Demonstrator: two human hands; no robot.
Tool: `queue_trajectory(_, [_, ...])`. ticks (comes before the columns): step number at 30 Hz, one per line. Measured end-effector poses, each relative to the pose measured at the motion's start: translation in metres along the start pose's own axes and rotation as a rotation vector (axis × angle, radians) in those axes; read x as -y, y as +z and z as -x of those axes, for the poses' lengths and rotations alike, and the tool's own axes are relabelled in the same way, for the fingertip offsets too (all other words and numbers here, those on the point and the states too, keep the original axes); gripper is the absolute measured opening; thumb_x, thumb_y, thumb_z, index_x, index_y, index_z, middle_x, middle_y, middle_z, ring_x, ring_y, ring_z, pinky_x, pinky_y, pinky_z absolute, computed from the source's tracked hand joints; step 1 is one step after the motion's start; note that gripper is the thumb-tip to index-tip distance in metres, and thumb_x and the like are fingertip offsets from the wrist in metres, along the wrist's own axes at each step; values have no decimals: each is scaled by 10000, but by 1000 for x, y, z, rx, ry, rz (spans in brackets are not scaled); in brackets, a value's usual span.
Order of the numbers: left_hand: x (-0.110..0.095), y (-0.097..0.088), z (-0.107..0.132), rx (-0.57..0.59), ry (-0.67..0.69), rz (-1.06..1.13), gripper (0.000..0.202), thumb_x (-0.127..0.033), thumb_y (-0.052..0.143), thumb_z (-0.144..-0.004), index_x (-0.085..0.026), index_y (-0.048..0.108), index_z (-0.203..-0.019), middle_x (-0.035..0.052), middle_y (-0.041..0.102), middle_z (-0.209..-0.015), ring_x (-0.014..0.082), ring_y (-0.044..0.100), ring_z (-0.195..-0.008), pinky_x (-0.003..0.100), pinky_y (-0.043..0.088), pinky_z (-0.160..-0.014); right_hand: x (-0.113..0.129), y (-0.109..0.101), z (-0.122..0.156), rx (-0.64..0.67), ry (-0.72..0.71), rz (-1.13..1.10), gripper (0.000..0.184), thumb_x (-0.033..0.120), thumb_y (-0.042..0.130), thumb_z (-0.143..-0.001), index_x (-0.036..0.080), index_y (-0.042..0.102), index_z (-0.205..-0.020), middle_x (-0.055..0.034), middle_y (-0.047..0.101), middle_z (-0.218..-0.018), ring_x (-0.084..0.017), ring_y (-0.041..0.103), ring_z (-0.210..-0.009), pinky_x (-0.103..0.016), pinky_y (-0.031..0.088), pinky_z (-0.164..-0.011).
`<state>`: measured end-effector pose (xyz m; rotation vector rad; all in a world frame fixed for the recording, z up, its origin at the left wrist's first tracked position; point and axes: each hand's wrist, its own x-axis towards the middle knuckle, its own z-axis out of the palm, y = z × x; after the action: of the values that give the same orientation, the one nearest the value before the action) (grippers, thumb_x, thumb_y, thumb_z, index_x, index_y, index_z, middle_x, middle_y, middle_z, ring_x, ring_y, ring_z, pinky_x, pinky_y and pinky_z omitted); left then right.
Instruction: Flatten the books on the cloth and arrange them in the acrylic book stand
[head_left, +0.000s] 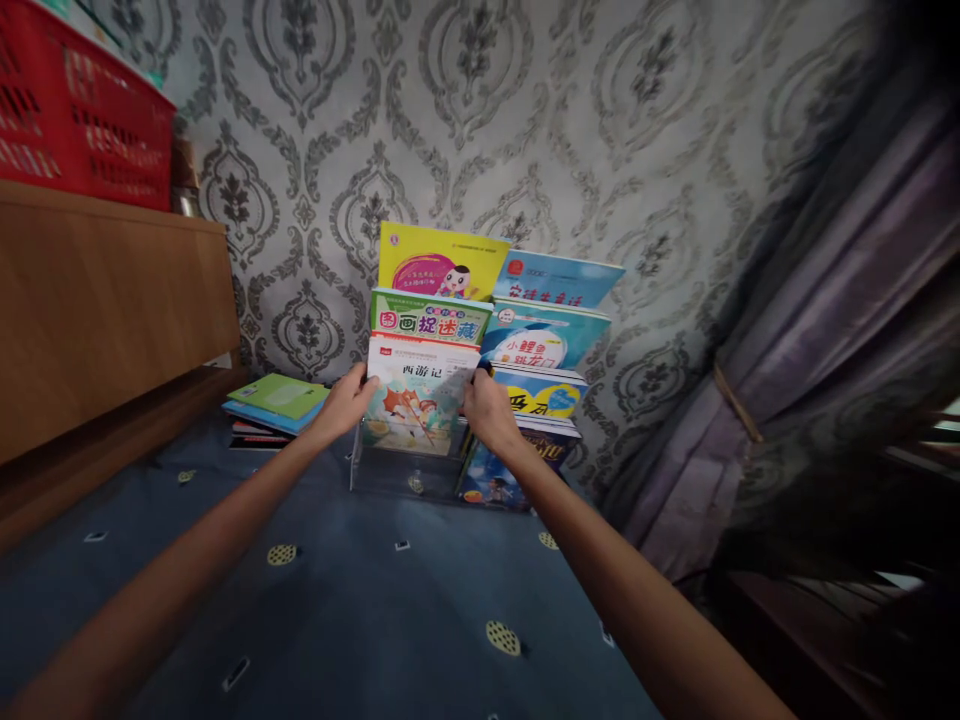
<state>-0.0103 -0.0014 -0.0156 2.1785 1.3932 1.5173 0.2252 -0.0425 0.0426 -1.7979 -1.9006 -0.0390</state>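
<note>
A white-topped picture book [415, 400] with an orange and teal cover is held upright by its two sides. My left hand [351, 402] grips its left edge, thumb in front, and my right hand [489, 408] closes on its right edge. The book stands in the left half of a clear stepped book rack [405, 470], its lower part at the front tier. Behind it rise a green book [431, 320] and a yellow book [442, 255]. Several more books fill the right half, among them a dark blue book [499, 475] at the front and a teal book [555, 335].
Left of the rack lies a short stack of books [274, 400], a green one on top. A wooden cabinet [112, 300] with a red plastic basket [97, 120] on it stands at the left. Patterned wallpaper [300, 150] is behind, a tied curtain [697, 440] at the right.
</note>
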Motion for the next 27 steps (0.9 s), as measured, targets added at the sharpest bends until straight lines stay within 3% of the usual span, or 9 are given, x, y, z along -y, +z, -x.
queue_trajectory(6, [0, 1, -11, 39, 6, 383, 371, -407, 532, -864, -152, 617, -1119, 101, 738, -1097, 273, 680, -1019, 412, 519, -975, 7, -4, 0, 13, 36, 32, 324, 158, 334, -1004, 79, 584, -1195, -216, 735, -1065, -294, 702, -964, -339, 480, -808])
queue_trajectory(13, [3, 2, -22, 39, -78, 389, 368, -368, 558, -824, -148, 652, -1104, 109, 741, -1127, 296, 665, -1065, 451, 497, -1007, 7, -4, -4, 18, 42, 48, 270, 175, 410, -993, 89, 591, -1175, -210, 735, -1091, -307, 692, -1042, -327, 468, -831])
queue_trajectory(16, [-1, -2, -24, 63, -95, 396, 356, -369, 564, -813, -159, 652, -1087, 97, 750, -1082, 286, 668, -1048, 419, 539, -930, 7, -5, -4, 14, 43, 43, 253, 204, 449, -990, 100, 576, -1184, -214, 728, -1118, -311, 689, -1062, -330, 471, -833])
queue_trajectory(19, [-6, -5, -21, 77, -136, 390, 352, -399, 578, -802, -169, 643, -1061, 96, 751, -1035, 275, 679, -952, 359, 574, -740, 8, -7, -2, 14, 43, 31, 252, 201, 451, -989, 103, 552, -1198, -218, 728, -1116, -297, 704, -1028, -331, 479, -824])
queue_trajectory(22, [-9, -5, -16, 77, -175, 392, 357, -417, 568, -794, -179, 623, -1054, 92, 744, -1025, 252, 680, -865, 281, 529, -567, 10, -11, 3, 11, 30, 17, 248, 189, 453, -983, 111, 533, -1203, -203, 730, -1112, -282, 708, -1011, -326, 484, -820])
queue_trajectory(27, [-21, -9, -15, 67, -181, 413, 360, -413, 564, -782, -175, 599, -1050, 98, 741, -1021, 251, 683, -853, 279, 528, -565, 10, -22, 11, 5, -7, -18, 243, 157, 449, -956, 147, 529, -1184, -158, 729, -1105, -260, 699, -958, -319, 490, -800])
